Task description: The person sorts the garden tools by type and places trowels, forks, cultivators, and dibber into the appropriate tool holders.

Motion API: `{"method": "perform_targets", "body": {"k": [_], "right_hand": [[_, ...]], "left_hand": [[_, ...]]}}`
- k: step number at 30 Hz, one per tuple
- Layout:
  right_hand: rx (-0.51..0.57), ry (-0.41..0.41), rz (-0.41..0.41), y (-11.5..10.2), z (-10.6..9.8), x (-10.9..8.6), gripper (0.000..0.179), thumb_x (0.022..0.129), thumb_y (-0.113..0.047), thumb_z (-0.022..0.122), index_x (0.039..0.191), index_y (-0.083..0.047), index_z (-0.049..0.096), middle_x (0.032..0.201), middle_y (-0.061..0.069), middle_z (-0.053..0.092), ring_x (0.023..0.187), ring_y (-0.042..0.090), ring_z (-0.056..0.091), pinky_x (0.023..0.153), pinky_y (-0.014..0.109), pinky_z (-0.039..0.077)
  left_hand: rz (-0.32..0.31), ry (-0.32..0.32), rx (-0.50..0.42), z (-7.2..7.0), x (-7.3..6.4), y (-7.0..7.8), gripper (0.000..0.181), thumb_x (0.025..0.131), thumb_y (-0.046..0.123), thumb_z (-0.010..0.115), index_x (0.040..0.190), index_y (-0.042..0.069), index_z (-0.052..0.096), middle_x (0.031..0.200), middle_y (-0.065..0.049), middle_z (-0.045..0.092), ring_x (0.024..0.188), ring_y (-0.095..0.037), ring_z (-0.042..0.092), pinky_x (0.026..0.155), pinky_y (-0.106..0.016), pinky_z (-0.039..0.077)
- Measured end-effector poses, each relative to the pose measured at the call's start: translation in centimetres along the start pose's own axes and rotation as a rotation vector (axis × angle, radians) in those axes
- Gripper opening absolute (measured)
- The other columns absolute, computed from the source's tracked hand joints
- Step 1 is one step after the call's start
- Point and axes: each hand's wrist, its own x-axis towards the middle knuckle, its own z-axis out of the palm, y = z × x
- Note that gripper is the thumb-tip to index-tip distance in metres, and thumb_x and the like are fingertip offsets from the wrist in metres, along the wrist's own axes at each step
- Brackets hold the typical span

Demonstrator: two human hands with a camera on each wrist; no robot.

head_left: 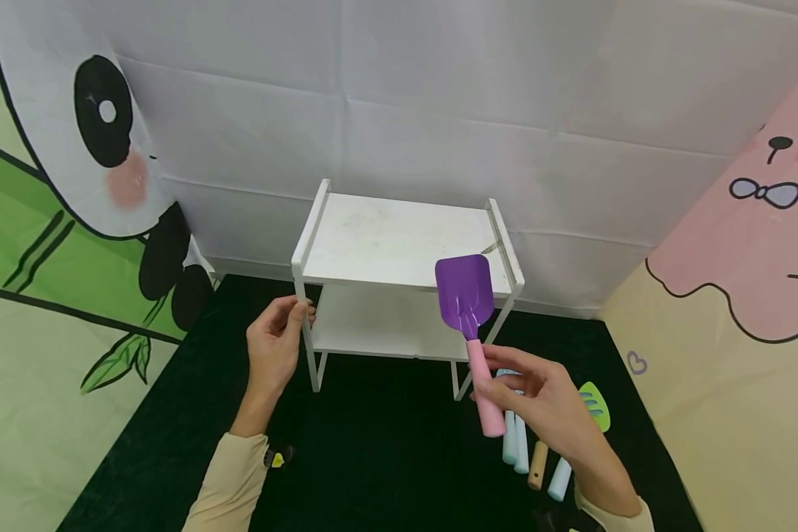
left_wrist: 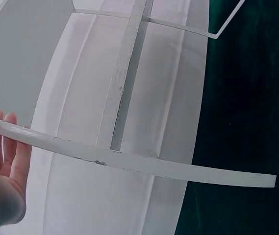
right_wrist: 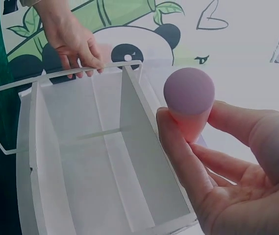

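Note:
My right hand pinches the pink handle of a purple spatula, its blade pointing up in front of the shelf's right side. In the right wrist view the round end of the spatula's handle faces the camera, between thumb and fingers. A small white two-tier shelf stands against the back wall. With thumb and fingers my left hand grips its front left leg, just below the top board. The left wrist view shows the fingers of that hand around the white leg.
Beside my right hand on the dark green floor lie several utensils: light blue handles, a wooden handle and a green slotted turner. A panda-printed sheet hangs at left, a pink-figured one at right.

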Motion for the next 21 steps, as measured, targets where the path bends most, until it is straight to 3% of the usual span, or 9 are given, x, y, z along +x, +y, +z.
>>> {"method": "perform_targets", "body": {"k": [6, 15, 21], "right_hand": [[0.004, -0.015, 0.001, -0.5, 0.0, 1.1, 0.045, 0.099, -0.009, 0.068, 0.142, -0.002, 0.058, 0.126, 0.020, 0.064, 0.098, 0.024, 0.074, 0.085, 0.031, 0.060], [0.041, -0.010, 0.051, -1.4, 0.3, 3.0, 0.046, 0.098, -0.015, 0.070, 0.141, -0.003, 0.059, 0.125, 0.019, 0.065, 0.100, 0.025, 0.074, 0.085, 0.032, 0.060], [0.009, -0.003, 0.079, -2.2, 0.2, 4.2, 0.047, 0.098, -0.022, 0.071, 0.141, -0.005, 0.060, 0.126, 0.017, 0.066, 0.099, 0.024, 0.074, 0.084, 0.033, 0.060]], "left_hand": [[0.024, -0.001, 0.014, 0.1, 0.0, -0.1, 0.016, 0.104, 0.005, 0.061, 0.112, -0.005, 0.069, 0.101, -0.019, 0.072, 0.087, -0.009, 0.070, 0.085, -0.018, 0.055], [0.003, 0.000, 0.003, 0.0, 0.0, -0.1, 0.017, 0.104, 0.008, 0.061, 0.111, -0.005, 0.069, 0.100, -0.019, 0.072, 0.088, -0.022, 0.072, 0.085, -0.019, 0.055], [-0.014, -0.004, 0.002, 0.1, 0.0, -0.1, 0.016, 0.103, 0.007, 0.061, 0.112, -0.004, 0.069, 0.102, -0.021, 0.072, 0.088, -0.012, 0.071, 0.085, -0.018, 0.055]]}}
